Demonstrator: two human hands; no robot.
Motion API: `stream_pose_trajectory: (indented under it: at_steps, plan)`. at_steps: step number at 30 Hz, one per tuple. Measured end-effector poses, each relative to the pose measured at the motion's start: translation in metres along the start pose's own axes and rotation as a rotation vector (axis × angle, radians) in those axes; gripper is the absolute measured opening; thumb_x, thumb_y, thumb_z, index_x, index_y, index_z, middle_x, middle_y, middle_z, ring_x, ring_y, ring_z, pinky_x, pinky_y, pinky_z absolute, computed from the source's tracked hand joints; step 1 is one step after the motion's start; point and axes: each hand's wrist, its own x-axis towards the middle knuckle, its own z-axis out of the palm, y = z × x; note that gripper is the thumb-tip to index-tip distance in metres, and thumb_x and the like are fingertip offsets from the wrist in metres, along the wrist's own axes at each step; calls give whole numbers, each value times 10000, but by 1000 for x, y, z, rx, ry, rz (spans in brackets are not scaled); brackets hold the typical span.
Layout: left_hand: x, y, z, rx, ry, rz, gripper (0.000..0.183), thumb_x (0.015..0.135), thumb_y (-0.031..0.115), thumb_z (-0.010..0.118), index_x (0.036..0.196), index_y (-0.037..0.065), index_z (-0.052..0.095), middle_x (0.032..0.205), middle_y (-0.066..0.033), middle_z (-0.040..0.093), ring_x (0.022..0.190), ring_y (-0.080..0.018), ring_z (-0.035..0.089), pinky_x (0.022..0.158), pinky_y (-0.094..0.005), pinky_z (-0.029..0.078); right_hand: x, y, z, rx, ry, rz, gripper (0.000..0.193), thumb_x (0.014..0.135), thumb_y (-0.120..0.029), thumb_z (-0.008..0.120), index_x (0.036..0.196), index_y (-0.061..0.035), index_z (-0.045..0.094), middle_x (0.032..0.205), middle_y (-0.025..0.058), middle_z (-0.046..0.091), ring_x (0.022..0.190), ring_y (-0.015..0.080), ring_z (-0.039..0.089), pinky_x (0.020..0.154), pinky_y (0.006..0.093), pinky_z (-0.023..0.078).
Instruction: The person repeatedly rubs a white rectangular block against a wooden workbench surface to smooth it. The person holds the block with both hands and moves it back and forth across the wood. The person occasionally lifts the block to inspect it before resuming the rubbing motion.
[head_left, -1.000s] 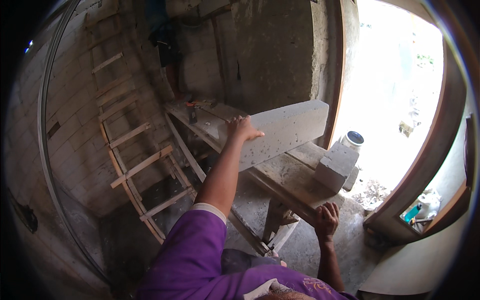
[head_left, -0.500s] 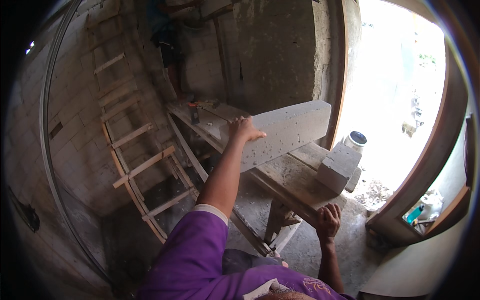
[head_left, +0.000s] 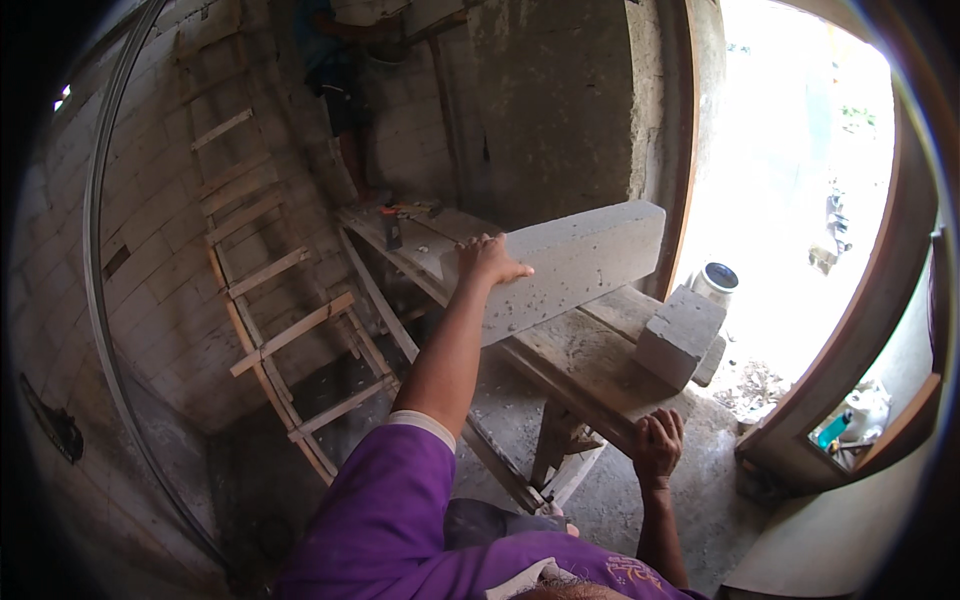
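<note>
A long grey-white lightweight concrete block (head_left: 575,270) stands on its narrow side across the wooden plank platform (head_left: 570,350). My left hand (head_left: 487,262) grips the block's left end, the fingers over its top edge and the thumb along the near face. Pits dot that face. At the platform's near right end, my right hand (head_left: 658,445) is closed around the plank's edge. A shorter cut block (head_left: 682,338) sits on the planks just beyond my right hand, apart from the long one.
A wooden ladder (head_left: 270,270) leans at the left wall. Tools (head_left: 405,211) lie at the platform's far end, where another person (head_left: 345,80) stands. A white bucket (head_left: 716,282) is by the bright doorway. A diagonal timber (head_left: 470,435) runs beside the platform.
The whole view has shifted very slightly. Both hands keep their holds, and the blocks stay in place on the planks.
</note>
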Motion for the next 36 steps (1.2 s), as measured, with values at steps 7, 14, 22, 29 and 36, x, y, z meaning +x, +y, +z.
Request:
stream_pose_trajectory:
  at_steps: [7,14,22,29,36]
  plan:
    - [2,-1,4,14,31,-2,1024,689,682,828,1513,162,513,1570,-150,501,1496,-328,411,1251,-542,265,-1,2,0,22,-12,10,127,851,-100,733,954,-30,762,1129,153,724,1201,426,623,1102,512,457]
    - [-1,0,2,7,37,13,1003,688,679,835,1491,159,531,1559,-150,515,1488,-330,421,1245,-553,268,0,-1,-2,22,-8,10,131,854,-96,731,961,-25,762,1130,158,725,1198,429,623,1093,513,463]
    - [0,-1,1,26,-12,-13,1084,688,694,808,1572,183,446,1615,-124,446,1523,-310,364,1272,-521,231,1,-3,-2,27,-11,3,127,857,-93,730,955,-17,759,1133,161,724,1178,428,632,1095,508,464]
    - [-1,-3,3,13,33,-9,1020,691,667,834,1516,166,507,1587,-149,484,1506,-331,397,1258,-542,252,1,-2,0,18,-14,12,113,879,-99,719,945,-17,757,1122,162,725,1173,416,635,1107,507,455]
    - [3,11,3,32,75,32,1004,688,655,847,1480,114,546,1515,-230,540,1438,-370,488,1226,-537,325,9,-4,-7,14,8,-50,91,887,-80,700,913,-3,741,1056,151,717,1091,393,655,1069,499,484]
